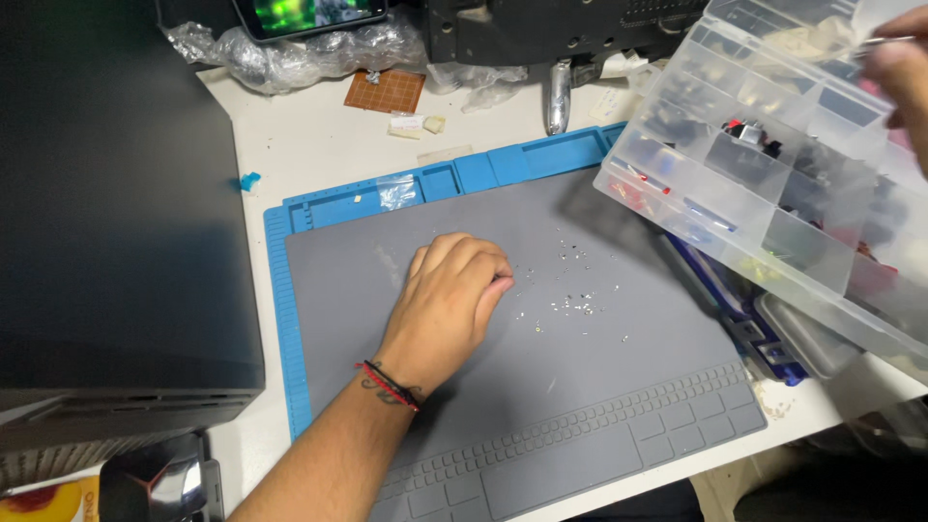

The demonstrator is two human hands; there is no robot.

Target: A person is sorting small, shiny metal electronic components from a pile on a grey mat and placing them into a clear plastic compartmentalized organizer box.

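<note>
Left forearm: seen entering from the bottom edge, nearest the camera, with a red and black cord bracelet (391,385) worn at the wrist.
Left hand: the left hand (447,302) is laid knuckles-up on the grey work mat (619,406), fingers curled under; the fingertips appear pinched together at its right side, but whether anything is held between them cannot be told.
Small parts: a scatter of tiny metal parts (570,290) is spread on the mat just to the right of the left hand, the closest pieces almost touching the fingertips.
Direction: the scatter lies to the right of the left hand and slightly beyond it; the cluster is stretched roughly from near-left to far-right across the mat.
Nearer hand: the left hand is just beside the parts; the right hand (904,72) is well apart from them, at the upper right corner.
Right hand: only partly in view and blurred, raised at the far edge of the clear compartment box (773,184), with a thin metal tool (884,41) seemingly gripped.
Compartment box: tilted, overhanging the right edge of the mat, right of the scatter.
Mat border: a blue tray edge (290,319) is seen left of the hand, beside a black case (106,193).
</note>
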